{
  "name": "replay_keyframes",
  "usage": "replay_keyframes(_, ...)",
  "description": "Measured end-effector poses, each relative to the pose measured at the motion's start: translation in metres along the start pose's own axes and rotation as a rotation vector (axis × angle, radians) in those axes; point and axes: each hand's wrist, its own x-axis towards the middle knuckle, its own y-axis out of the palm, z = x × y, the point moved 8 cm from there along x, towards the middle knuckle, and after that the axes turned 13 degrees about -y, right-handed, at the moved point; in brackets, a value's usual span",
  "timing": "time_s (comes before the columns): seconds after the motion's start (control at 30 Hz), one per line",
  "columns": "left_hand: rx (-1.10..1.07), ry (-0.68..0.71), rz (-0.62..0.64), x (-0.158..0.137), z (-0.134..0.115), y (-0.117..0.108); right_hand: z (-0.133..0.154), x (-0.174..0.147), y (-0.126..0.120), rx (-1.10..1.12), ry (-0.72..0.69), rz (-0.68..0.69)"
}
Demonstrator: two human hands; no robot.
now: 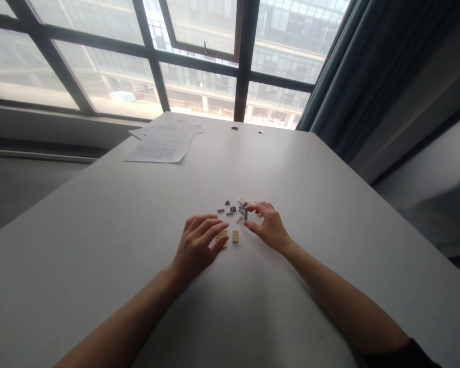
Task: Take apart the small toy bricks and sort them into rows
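Note:
My left hand (199, 243) is at the left of a small group of toy building bricks. Its thumb and fingers are apart over a tan studded plate (221, 237), partly covering it; whether they touch it I cannot tell. Just right of that lies a smaller tan plate (235, 236). My right hand (267, 224) reaches in from the right, thumb and forefinger spread. A long grey piece (246, 215) shows between those fingertips, with no clear grip on it. Close by are a small tan piece (239, 219) and dark grey pieces (233, 209).
Light-coloured pieces (241, 200) lie behind the right fingertips. Printed sheets (161, 145) overlap at the far left of the white table (99, 255). Two round holes (234, 128) are near its back edge. Windows stand behind, a dark curtain (352, 87) at the right.

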Motion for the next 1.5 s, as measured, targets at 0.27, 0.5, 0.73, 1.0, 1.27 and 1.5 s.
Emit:
replay_keyframes(0.27, -0.084, 0.087, -0.048, -0.004, -0.016, -0.01, 0.033, -0.034, 0.044, 0.847, 0.346, 0.03)
replay_keyframes(0.5, -0.346, -0.059, 0.106, 0.002, -0.008, 0.001, 0.027, -0.045, 0.035, 0.648, 0.364, 0.027)
replay_keyframes(0.73, -0.762, -0.543, 0.42, 0.0, 0.019, 0.03, 0.032, -0.028, -0.005, 0.292, -0.007, -0.106)
replay_keyframes(1.0, -0.907, -0.51, 0.64, -0.002, -0.006, 0.034, 0.068, -0.032, 0.001, 0.161, -0.362, -0.12)
replay_keyframes(1.27, -0.921, -0.51, 0.645, -0.002, -0.008, 0.035, 0.075, -0.036, -0.003, 0.177, -0.399, -0.163)
replay_keyframes(1.5, -0.549, -0.471, 0.117, 0.006, 0.019, 0.006, 0.007, -0.029, 0.009, 1.027, 0.272, -0.284)
